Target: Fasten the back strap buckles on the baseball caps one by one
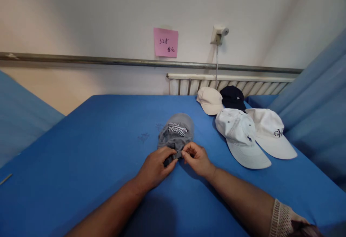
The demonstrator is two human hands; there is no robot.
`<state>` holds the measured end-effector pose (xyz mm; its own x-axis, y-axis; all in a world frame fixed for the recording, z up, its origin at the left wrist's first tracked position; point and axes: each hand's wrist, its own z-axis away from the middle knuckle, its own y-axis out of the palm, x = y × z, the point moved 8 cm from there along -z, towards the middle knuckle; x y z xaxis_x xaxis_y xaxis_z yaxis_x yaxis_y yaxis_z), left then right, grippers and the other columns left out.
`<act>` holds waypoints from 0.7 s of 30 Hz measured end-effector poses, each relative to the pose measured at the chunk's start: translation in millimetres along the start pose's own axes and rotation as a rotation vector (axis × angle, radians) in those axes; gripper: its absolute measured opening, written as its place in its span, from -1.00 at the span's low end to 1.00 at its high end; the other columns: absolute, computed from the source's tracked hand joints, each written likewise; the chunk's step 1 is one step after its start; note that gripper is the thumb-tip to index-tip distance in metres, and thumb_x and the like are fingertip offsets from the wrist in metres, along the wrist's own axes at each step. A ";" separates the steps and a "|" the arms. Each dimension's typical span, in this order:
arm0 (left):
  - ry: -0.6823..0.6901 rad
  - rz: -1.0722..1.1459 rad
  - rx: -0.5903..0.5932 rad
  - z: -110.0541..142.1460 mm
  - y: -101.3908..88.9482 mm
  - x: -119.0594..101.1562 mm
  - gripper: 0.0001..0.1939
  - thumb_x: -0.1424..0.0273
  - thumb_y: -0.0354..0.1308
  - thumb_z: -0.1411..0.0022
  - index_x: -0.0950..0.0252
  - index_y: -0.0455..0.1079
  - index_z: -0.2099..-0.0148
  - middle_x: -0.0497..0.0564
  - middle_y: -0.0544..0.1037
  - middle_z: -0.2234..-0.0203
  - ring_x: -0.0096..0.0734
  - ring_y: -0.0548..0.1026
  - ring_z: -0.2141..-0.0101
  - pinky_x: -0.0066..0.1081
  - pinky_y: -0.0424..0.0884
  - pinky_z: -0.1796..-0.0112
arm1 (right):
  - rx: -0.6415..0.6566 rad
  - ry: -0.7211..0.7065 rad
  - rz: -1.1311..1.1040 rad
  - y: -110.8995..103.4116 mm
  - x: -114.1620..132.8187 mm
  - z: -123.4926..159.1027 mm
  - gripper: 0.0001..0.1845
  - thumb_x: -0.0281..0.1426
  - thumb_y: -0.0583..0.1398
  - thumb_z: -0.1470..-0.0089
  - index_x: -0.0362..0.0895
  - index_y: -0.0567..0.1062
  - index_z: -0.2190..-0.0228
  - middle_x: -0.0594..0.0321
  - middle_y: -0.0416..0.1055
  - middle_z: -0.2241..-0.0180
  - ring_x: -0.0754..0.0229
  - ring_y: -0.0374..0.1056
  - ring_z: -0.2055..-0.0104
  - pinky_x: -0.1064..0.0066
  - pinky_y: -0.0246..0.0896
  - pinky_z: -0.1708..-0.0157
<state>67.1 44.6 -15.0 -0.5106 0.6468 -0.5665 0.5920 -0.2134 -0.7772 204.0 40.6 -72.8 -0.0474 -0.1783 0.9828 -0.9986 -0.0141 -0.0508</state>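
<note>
A grey baseball cap (177, 132) with white lettering lies on the blue table cover, its brim pointing away from me and its back strap toward me. My left hand (156, 165) is closed on the left part of the strap (178, 154), thumb below and fingers above. My right hand (198, 159) pinches the strap's right end between thumb and forefinger. A short stretch of strap shows between the two hands. Whether the strap is fastened cannot be made out.
To the right lie a cream cap (209, 100), a navy cap (233, 97), a pale cap with a small horse logo (238, 136) and a white cap (270, 130). Behind the table (108, 132) are a radiator (186, 85) and a metal rail (108, 60). Blue curtains (316, 85) hang at the sides.
</note>
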 end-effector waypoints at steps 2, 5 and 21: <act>0.028 0.008 0.000 0.0 -0.4 -1.9 -0.81 0.38 0.12 -0.26 0.21 0.41 0.06 -0.02 0.56 0.24 -0.38 0.51 0.22 -0.39 0.39 0.17 | 0.020 0.002 -0.051 1.5 0.1 0.1 -0.84 -0.30 0.23 -0.08 -0.10 0.38 0.36 0.40 0.36 0.54 0.35 0.29 0.58 0.51 0.19 0.55; 0.050 -0.006 0.023 0.9 1.9 -3.2 -0.80 0.37 0.11 -0.28 0.21 0.41 0.05 -0.01 0.56 0.22 -0.37 0.52 0.19 -0.37 0.40 0.15 | 0.062 0.008 -0.089 5.1 -1.4 0.6 -0.81 -0.30 0.26 -0.05 -0.09 0.38 0.30 0.42 0.35 0.52 0.35 0.29 0.56 0.50 0.22 0.52; 0.034 -0.090 -0.002 2.2 -1.3 -5.4 -0.83 0.35 0.14 -0.25 0.23 0.39 0.10 -0.02 0.56 0.26 -0.35 0.51 0.24 -0.37 0.39 0.20 | 0.034 -0.075 0.067 2.8 10.5 1.5 -0.92 -0.38 0.18 -0.09 -0.11 0.37 0.42 0.41 0.30 0.57 0.34 0.23 0.55 0.50 0.14 0.52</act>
<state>67.7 39.8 -11.5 -0.5401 0.6879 -0.4848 0.5459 -0.1520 -0.8239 200.8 37.2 -62.9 -0.1108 -0.2529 0.9611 -0.9919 -0.0325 -0.1229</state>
